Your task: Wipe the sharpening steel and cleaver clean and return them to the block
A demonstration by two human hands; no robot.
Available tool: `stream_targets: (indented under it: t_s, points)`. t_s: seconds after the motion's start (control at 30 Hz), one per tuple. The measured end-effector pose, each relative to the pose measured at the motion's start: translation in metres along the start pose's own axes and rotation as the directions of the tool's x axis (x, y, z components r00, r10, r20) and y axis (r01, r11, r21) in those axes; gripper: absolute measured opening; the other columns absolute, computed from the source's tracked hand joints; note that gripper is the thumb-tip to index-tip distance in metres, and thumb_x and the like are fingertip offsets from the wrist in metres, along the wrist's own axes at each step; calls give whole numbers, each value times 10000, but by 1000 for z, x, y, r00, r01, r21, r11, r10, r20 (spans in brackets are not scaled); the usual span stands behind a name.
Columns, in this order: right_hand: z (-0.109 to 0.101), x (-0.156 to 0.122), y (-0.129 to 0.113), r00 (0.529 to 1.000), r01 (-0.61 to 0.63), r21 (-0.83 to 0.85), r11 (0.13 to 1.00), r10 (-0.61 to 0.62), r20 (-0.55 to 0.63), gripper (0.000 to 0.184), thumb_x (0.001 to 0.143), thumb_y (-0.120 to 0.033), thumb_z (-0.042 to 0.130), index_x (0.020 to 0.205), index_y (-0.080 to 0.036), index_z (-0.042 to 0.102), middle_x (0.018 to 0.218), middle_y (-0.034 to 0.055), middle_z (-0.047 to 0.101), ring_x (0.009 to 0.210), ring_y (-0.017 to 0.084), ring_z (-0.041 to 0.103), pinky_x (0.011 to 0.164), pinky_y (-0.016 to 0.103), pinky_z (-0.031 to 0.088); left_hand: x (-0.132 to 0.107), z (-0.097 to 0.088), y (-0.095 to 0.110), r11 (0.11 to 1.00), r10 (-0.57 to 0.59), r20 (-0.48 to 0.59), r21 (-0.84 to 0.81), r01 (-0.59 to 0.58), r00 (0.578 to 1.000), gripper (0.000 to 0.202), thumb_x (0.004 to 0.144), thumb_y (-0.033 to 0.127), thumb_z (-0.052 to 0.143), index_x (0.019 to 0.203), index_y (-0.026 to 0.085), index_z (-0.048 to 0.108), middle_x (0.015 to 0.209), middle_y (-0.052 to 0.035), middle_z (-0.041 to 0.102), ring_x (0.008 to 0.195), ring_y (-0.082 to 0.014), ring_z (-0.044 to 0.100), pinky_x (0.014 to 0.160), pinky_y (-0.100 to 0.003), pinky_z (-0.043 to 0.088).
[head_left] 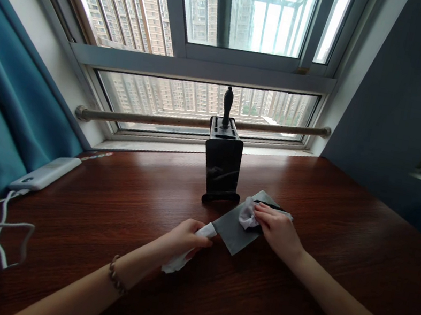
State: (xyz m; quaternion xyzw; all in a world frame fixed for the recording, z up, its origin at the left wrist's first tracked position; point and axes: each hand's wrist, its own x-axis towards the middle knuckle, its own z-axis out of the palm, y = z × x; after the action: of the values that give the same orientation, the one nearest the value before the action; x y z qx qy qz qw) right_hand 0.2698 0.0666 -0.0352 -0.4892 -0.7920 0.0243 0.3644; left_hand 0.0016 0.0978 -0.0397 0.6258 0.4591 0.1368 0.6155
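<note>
My left hand (pixel 190 235) is closed around the handle end of a broad, grey-bladed kitchen cleaver (pixel 230 231). White cloth or tissue (pixel 175 264) shows at that handle and hangs below my palm. Flat and low over the table, the blade points away to the right. My right hand (pixel 277 226) presses a crumpled white cloth (pixel 248 214) onto the blade's upper face, its fingers bent over the cloth. Something dark shows beside those fingers; I cannot make out what it is. Just beyond the blade stands a black knife block (pixel 221 167) with one dark handle (pixel 227 105) rising from its top.
The reddish-brown wooden table (pixel 126 197) runs back to a window with a horizontal rail (pixel 152 119). On the left lie a white power strip (pixel 44 173) and its looping white cord (pixel 2 229), near a blue curtain (pixel 6 89). A dark wall (pixel 397 114) borders the right side.
</note>
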Motion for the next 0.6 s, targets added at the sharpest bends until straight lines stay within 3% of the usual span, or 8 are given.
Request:
stream_targets:
  t_s: [0.17, 0.33, 0.47, 0.6]
  points:
    - [10, -7, -33, 968, 151, 274, 950, -198, 153, 277, 865, 5, 549, 1092, -90, 677, 1207, 70, 580, 1191, 233, 482, 1041, 323, 391, 2, 0, -2, 1000, 28, 15, -10, -28, 999, 140, 691, 260, 605, 722, 136, 548, 443, 48, 449, 334, -77, 340, 313, -190, 225]
    - [9, -9, -46, 912, 244, 428, 870, -356, 203, 255, 923, -54, 502, 1107, -99, 673, 1199, 56, 587, 1194, 203, 479, 1065, 268, 342, 2, 0, -2, 998, 62, 21, -19, -61, 998, 127, 705, 246, 603, 681, 132, 553, 453, 45, 441, 341, -66, 337, 312, -183, 220]
    - [1, -4, -41, 898, 236, 501, 833, -384, 216, 245, 887, -39, 522, 1049, -106, 694, 1131, 61, 623, 1132, 191, 533, 1019, 259, 398, 0, 1, 0, 998, 43, 25, -38, -42, 999, 120, 694, 236, 606, 704, 126, 561, 445, 48, 435, 334, -64, 323, 309, -185, 208]
    - [-2, 0, -29, 921, 190, 527, 828, -337, 197, 256, 825, -10, 555, 984, -130, 715, 1042, 51, 656, 1065, 193, 579, 947, 273, 470, -2, 0, 1, 998, 11, 13, -68, -10, 1000, 154, 681, 255, 608, 744, 120, 568, 440, 54, 429, 332, -67, 318, 312, -187, 220]
